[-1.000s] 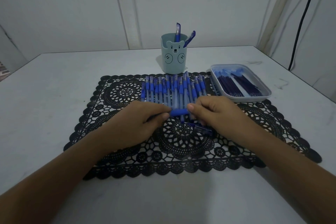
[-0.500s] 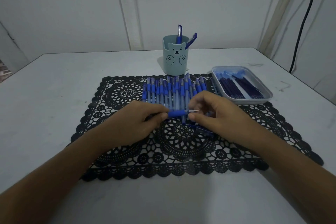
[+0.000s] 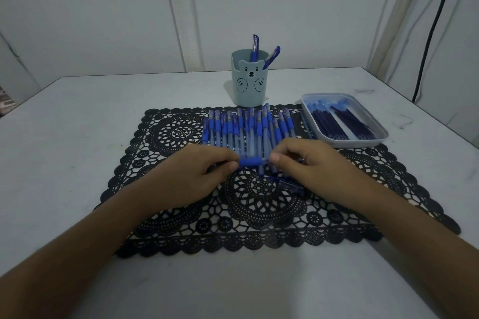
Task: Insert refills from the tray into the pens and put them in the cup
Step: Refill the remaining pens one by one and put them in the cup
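The left hand (image 3: pixel 197 176) is curled, thumb and forefinger pinching the left end of a blue pen (image 3: pixel 251 162) that lies level just above the mat. The right hand (image 3: pixel 308 166) is curled as well, its thumb and fingertips (image 3: pixel 275 157) pinching the pen's right end. Whether they grip the barrel itself or a separate tip piece cannot be told. The two hands are near each other, with only the pen's blue grip section showing between them.

Taking the held pen as the centre of the clock, a row of pens (image 3: pixel 248 129) lies side by side at 12 o'clock on the black lace placemat (image 3: pixel 181 215). Their near ends are hidden behind the hands. At 5 o'clock, just beside the right hand, a pen cap (image 3: pixel 289 185) lies on the mat.

Farther out at 12 o'clock stands a pale blue cup (image 3: pixel 248 85) with a bear face on its front, at the mat's far edge. In it are two pens: one upright (image 3: pixel 255 46) and one leaning to the right (image 3: pixel 272 57), both sticking out above the rim.

At 2 o'clock sits a shallow rectangular tray (image 3: pixel 363 141), resting partly on the mat's far right corner. It holds dark blue refills (image 3: pixel 337 124) lying roughly parallel in two loose bunches.

All of this rests on a white table (image 3: pixel 77 124). A black cable (image 3: pixel 435 21) hangs down the wall at the far right.
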Tool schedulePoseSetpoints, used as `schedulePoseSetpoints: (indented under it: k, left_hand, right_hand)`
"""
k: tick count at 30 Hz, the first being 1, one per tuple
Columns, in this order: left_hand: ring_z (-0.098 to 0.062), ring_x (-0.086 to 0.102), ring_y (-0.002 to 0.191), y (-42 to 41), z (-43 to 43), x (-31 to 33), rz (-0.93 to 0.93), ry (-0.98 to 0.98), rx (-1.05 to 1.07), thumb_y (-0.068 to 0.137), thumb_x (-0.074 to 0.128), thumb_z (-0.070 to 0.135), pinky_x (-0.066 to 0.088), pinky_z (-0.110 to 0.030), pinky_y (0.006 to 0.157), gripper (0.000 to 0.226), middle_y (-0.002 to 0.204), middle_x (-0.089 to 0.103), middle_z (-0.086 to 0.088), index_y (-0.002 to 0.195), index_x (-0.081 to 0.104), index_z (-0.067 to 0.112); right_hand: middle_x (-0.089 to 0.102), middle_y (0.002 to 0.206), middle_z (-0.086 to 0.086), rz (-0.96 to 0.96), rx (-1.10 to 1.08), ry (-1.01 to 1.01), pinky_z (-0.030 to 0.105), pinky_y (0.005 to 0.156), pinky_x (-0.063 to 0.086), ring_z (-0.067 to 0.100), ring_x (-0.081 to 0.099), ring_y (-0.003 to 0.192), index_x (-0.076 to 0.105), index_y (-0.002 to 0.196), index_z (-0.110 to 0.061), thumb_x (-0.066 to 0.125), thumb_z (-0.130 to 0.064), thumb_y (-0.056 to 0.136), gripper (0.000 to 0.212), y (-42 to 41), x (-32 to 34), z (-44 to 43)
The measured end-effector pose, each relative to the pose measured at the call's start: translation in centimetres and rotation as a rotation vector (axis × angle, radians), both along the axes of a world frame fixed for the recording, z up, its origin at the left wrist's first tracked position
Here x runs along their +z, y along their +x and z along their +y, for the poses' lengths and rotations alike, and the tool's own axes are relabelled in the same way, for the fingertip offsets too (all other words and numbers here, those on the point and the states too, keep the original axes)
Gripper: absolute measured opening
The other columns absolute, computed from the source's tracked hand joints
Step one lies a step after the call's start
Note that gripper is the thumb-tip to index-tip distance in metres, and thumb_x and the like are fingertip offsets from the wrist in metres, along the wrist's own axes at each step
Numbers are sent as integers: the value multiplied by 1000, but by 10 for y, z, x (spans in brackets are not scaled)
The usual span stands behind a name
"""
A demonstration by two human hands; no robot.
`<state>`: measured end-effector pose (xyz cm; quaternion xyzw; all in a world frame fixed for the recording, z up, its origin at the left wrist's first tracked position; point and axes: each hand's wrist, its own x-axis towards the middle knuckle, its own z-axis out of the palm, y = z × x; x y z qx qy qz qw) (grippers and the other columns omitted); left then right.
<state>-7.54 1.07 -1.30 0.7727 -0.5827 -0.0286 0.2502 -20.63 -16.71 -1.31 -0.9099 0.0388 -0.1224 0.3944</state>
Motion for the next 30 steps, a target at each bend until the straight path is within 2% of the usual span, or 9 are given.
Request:
schedulePoseSetpoints:
  k: [1, 3, 5, 8, 12, 16, 21, 24, 30]
  left_hand:
    - [-15, 53, 65, 0, 0, 0, 0, 5, 8, 93, 47, 23, 41, -14, 54, 21, 64, 55, 14, 105, 65, 20]
    - [-12, 53, 65, 0, 0, 0, 1, 6, 17, 92, 49, 19, 40, -12, 55, 20, 64, 55, 15, 105, 65, 20]
    - [-7, 52, 63, 0, -1, 1, 3, 4, 14, 92, 50, 18, 39, -11, 55, 20, 64, 54, 15, 104, 66, 18]
    - [-8, 52, 63, 0, -1, 0, 17, 6, 18, 92, 49, 18, 40, -11, 55, 19, 64, 55, 14, 102, 66, 18]
    - [-10, 52, 60, 5, 1, -1, 61, 13, 42, 93, 48, 17, 39, -13, 50, 18, 65, 59, 5, 98, 65, 20]
    - [-9, 50, 58, 13, 4, -4, 91, -30, 100, 92, 49, 16, 39, -13, 51, 16, 64, 59, 3, 88, 61, 25]
    - [-4, 51, 55, 17, 5, -6, 59, -48, 146, 93, 48, 14, 39, -12, 50, 17, 62, 57, 8, 90, 65, 14]
    - [-8, 51, 58, 16, 4, -6, 49, -45, 134, 93, 49, 14, 40, -14, 52, 16, 63, 58, 5, 87, 62, 19]
    - [-10, 51, 62, 15, 3, -8, 47, -59, 113, 93, 49, 20, 40, -13, 53, 16, 64, 58, 4, 91, 64, 17]
  right_hand:
    - [58, 80, -7, -2, 18, 25, 14, 58, 44, 5, 53, 66, 55, 86, -33, 56, -27, 88, 6, 0, 0, 0]
    - [57, 88, -8, -9, 22, 46, 11, 61, 45, 2, 54, 71, 51, 96, -36, 59, -28, 85, 16, -1, -1, 0]
    - [58, 78, -11, -13, -16, 42, 15, 60, 46, 4, 54, 67, 54, 89, -35, 55, -33, 87, 3, 0, 0, 1]
    - [60, 63, -11, -49, -51, 51, 16, 60, 48, 0, 55, 59, 60, 78, -30, 54, -26, 88, 12, 1, -1, -1]
    - [57, 73, -8, -117, -87, 135, 10, 63, 45, -2, 51, 63, 62, 83, -25, 63, -12, 84, 12, 3, -1, -7]
    - [56, 77, -4, -149, -160, 238, 12, 64, 46, 2, 51, 65, 60, 84, -24, 64, -10, 83, 15, 4, -1, -15]
    - [59, 77, -12, -5, 16, -121, 6, 61, 42, -4, 55, 69, 59, 83, -26, 66, -17, 82, 11, -3, 4, -5]
    - [58, 85, -15, 3, 162, -375, 8, 72, 40, -1, 55, 78, 64, 89, -24, 65, -17, 81, 10, -2, -3, 2]
    - [55, 84, -16, -23, 182, -389, 9, 73, 40, -2, 51, 79, 63, 94, -21, 64, -12, 80, 17, 1, -10, 3]
